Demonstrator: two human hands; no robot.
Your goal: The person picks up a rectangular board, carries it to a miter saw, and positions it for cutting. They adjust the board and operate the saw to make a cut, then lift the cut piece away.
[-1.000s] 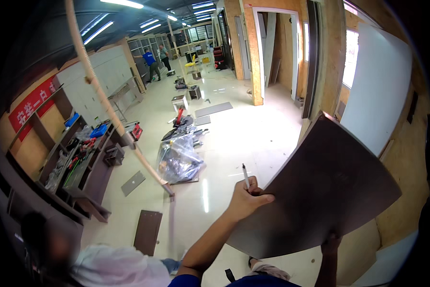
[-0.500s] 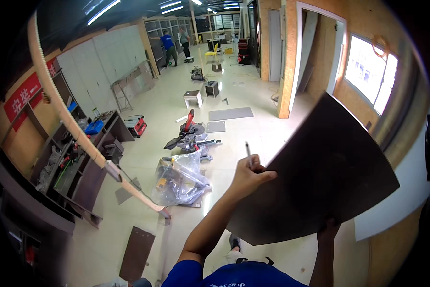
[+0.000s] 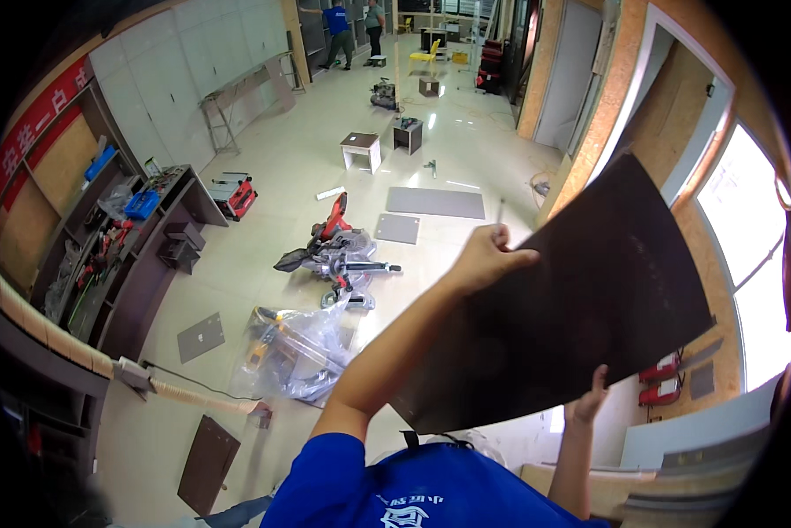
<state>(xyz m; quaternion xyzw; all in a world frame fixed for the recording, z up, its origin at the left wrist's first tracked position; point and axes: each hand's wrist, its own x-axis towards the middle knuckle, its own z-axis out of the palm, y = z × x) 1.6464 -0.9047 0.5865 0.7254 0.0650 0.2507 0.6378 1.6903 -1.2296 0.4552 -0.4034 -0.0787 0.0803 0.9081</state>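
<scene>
A large dark brown board (image 3: 571, 308) is held up in front of me, tilted and off the floor. My left hand (image 3: 492, 257) is closed at its upper left edge, thumb lying along the board. A thin pen (image 3: 502, 211), blurred, sticks up from the same hand. My right hand (image 3: 591, 400) grips the lower right edge with a finger or thumb raised against the near face. The rest of that hand's grip is partly hidden.
A red-handled mitre saw (image 3: 338, 251) and a plastic-wrapped tool (image 3: 294, 352) lie on the floor. Grey panels (image 3: 435, 202) lie beyond. Left are a cluttered workbench (image 3: 153, 255), a red tool case (image 3: 234, 195), a hose (image 3: 47, 330) and a brown board (image 3: 209, 464). Two people (image 3: 340, 31) stand far back.
My view has swung right and down. The board has turned slightly in my hands, and my right hand now shows more clearly at its lower edge. My left hand keeps its hold.
</scene>
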